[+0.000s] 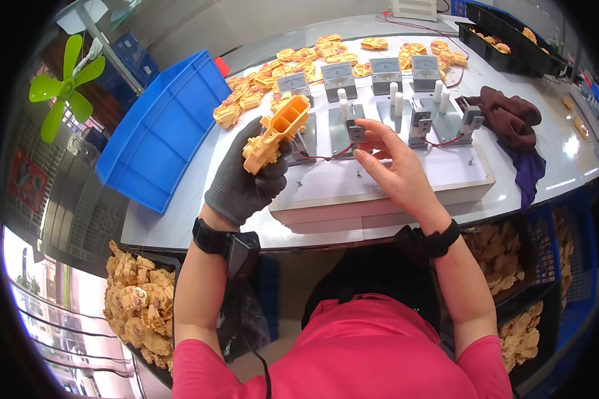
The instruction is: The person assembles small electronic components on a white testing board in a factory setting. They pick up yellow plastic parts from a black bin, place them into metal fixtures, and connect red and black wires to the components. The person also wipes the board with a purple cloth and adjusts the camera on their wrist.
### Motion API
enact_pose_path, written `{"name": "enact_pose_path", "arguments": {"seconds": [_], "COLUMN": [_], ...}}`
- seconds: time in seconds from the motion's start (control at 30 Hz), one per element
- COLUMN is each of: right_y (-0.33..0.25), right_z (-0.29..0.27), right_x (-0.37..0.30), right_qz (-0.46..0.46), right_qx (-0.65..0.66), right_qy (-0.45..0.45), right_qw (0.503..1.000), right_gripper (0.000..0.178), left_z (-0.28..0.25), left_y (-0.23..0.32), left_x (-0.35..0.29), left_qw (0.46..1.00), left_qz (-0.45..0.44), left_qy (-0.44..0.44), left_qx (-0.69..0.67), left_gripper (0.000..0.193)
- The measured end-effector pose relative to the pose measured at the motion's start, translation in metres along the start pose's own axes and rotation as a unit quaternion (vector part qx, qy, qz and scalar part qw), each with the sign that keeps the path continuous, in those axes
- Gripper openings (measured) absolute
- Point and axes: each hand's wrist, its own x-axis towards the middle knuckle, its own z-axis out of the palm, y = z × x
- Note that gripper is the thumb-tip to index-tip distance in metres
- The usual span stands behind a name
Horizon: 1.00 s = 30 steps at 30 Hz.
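My left hand (238, 183), in a dark grey glove, is closed around a yellow-orange moulded plastic housing (273, 138) and holds it tilted above the bench. Two rectangular openings show at the housing's upper end. My bare right hand (399, 169) is at a small grey metal block (357, 134) on a test fixture (339, 120). Its index fingertip appears to touch the block's upper edge, while the thumb is apart, just below. Fingers and thumb are spread, with nothing seen held between them. Red wires (329, 158) run along the fixture's front.
Several analog meters (339, 80) and white posts (398, 103) stand behind the blocks on a raised white board (386, 206). More yellow housings (249, 96) lie beyond. A blue bin (166, 126) leans at left; a brown cloth (509, 116) lies right. Filled crates (176, 286) stand below.
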Motion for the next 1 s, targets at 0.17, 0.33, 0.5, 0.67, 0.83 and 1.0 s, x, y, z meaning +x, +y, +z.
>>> {"name": "enact_pose_path", "arguments": {"seconds": [0.17, 0.33, 0.5, 0.67, 0.83, 1.0], "right_y": [0.003, 0.0, 0.002, 0.0, -0.001, -0.001], "right_z": [-0.003, -0.004, -0.005, -0.005, -0.006, -0.006], "right_x": [0.002, 0.0, 0.0, 0.0, 0.0, -0.001], "right_qz": [-0.002, -0.017, -0.025, -0.024, -0.012, -0.02], "right_qx": [0.013, 0.043, 0.036, 0.031, 0.033, 0.027], "right_qy": [-0.011, -0.013, -0.011, -0.009, -0.014, -0.01], "right_qw": [1.0, 0.999, 0.999, 0.999, 0.999, 0.999], "right_gripper": [0.034, 0.028, 0.03, 0.032, 0.032, 0.033], "left_z": [0.006, 0.026, 0.048, 0.069, 0.079, 0.091], "left_y": [0.006, 0.02, 0.044, 0.045, 0.042, 0.031], "left_x": [0.009, 0.01, 0.03, 0.07, 0.102, 0.111], "left_qw": [0.998, 0.973, 0.942, 0.755, 0.648, 0.559], "left_qz": [-0.001, 0.053, 0.077, 0.124, 0.073, 0.048], "left_qy": [0.035, 0.109, 0.091, 0.108, 0.059, 0.06], "left_qx": [0.058, 0.195, 0.314, 0.635, 0.756, 0.826], "left_gripper": [0.042, 0.043, 0.046, 0.062, 0.077, 0.077]}}
